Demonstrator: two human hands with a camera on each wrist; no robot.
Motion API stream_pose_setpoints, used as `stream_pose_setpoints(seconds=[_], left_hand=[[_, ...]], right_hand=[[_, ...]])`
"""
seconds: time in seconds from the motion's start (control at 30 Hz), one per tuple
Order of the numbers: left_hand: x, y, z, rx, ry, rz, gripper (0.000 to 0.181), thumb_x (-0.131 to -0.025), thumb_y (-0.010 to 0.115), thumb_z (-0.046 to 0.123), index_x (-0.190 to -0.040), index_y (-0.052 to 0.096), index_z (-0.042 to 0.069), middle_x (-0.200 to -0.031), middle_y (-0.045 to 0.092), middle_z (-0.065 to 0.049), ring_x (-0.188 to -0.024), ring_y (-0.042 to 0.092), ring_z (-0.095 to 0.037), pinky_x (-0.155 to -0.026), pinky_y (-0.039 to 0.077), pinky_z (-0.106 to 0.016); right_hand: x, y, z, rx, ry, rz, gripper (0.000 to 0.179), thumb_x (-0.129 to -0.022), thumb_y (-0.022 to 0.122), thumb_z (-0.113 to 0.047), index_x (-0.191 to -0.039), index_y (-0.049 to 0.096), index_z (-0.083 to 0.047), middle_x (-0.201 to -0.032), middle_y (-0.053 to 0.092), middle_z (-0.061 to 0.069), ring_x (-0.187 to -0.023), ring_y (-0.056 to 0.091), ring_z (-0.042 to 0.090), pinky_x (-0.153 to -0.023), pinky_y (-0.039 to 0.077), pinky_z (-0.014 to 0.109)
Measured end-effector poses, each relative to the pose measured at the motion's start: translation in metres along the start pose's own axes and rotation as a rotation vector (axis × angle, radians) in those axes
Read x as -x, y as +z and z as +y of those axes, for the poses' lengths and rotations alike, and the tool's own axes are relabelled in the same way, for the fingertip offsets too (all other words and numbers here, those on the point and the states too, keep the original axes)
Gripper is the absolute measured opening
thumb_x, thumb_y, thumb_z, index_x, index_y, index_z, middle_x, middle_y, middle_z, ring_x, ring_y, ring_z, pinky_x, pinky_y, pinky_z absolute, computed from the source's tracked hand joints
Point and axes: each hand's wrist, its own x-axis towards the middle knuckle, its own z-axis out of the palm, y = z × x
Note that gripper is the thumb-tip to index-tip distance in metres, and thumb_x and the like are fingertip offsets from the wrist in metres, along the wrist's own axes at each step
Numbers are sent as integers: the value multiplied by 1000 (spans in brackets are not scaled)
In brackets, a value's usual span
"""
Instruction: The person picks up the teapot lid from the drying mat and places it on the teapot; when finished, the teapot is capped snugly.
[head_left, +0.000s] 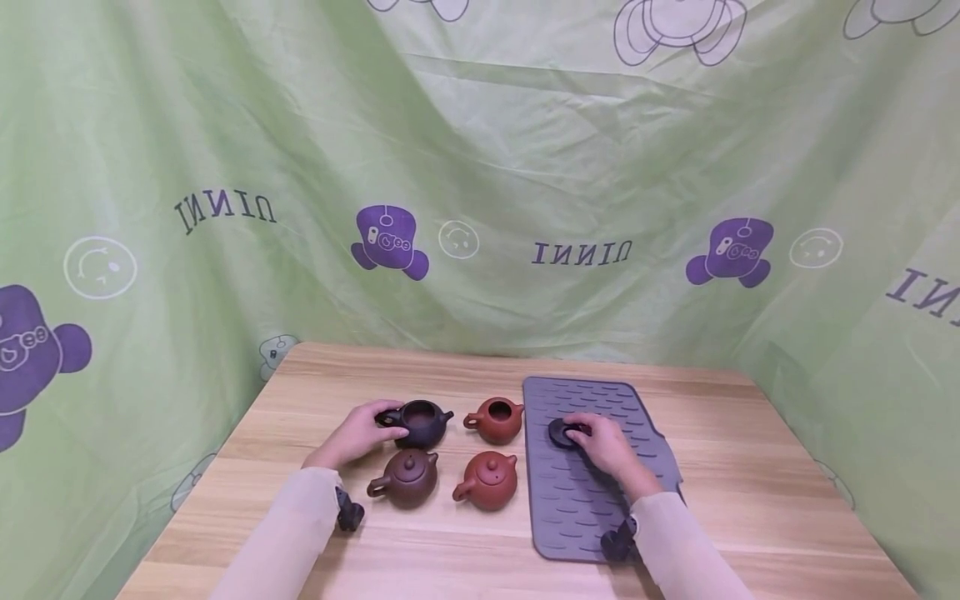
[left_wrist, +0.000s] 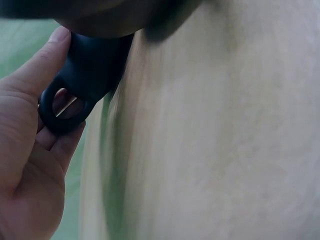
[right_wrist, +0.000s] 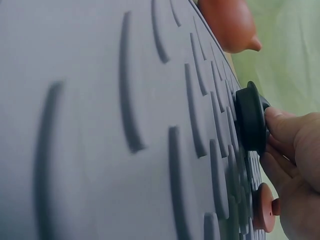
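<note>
My left hand (head_left: 360,435) grips a lidless black teapot (head_left: 423,427) at the back left of the group. In the left wrist view the thumb lies against the pot's dark side and fingers pass behind its looped handle (left_wrist: 65,122). Over the grey ridged mat (head_left: 555,508), my right hand (head_left: 603,446) pinches a black teapot lid (right_wrist: 251,117) by its knob. The right wrist view shows the lid's underside close to the mat. Beside it on the mat sits a red lid (right_wrist: 264,207), mostly hidden by the hand in the head view.
A lidless red teapot (head_left: 501,423) stands between the black teapot and the mat. Nearer the front are a brown teapot (head_left: 408,482) and another red teapot (head_left: 491,483), both lidded. A green printed curtain (head_left: 480,167) surrounds the wooden table (head_left: 420,558).
</note>
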Motion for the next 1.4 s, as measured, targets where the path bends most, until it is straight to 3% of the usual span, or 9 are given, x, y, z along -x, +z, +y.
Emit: stream_pose_setpoints(seconds=[0.27, 0.53, 0.8, 1.13, 1.4], left_hand=[[-2, 3, -6, 3, -15, 7, 54, -80, 82, 24, -124, 63, 0, -124, 61, -19, -115, 55, -35, -100, 41, -50], [-2, 3, -5, 18, -40, 3, 54, -79, 82, 23, -124, 63, 2, -123, 62, -18, -115, 55, -34, -101, 41, -49], [-2, 2, -5, 20, -26, 2, 54, -79, 82, 24, -124, 63, 1, -122, 62, -17, -116, 55, -36, -103, 39, -51], [-1, 3, -5, 11, -36, 10, 54, -78, 83, 23, -123, 64, 1, -121, 63, -17, -115, 56, -35, -102, 40, -51], [-1, 3, -4, 3, -46, 9, 54, -80, 82, 24, -125, 63, 1, -121, 63, -17, -104, 58, -28, -94, 45, -47]], right_hand=[[-1, 1, 0, -8, 12, 7, 16, -87, 73, -9, -103, 73, -7, -111, 68, 16, -109, 59, 38, -95, 45, 53], [-3, 3, 1, -6, -25, 15, 7, -85, 74, -7, -92, 74, -10, -103, 69, 12, -100, 63, 33, -89, 49, 49], [-4, 0, -1, -24, -25, 51, 8, -84, 76, -10, -92, 76, -9, -100, 71, 12, -98, 65, 34, -87, 50, 50], [-17, -15, -39, -18, 14, 41, 11, -86, 76, -16, -96, 77, -12, -103, 71, 10, -100, 64, 31, -83, 51, 48], [-36, -14, -76, -60, -17, 31, 9, -86, 76, -14, -94, 77, -9, -99, 72, 9, -93, 66, 26, -82, 51, 43]])
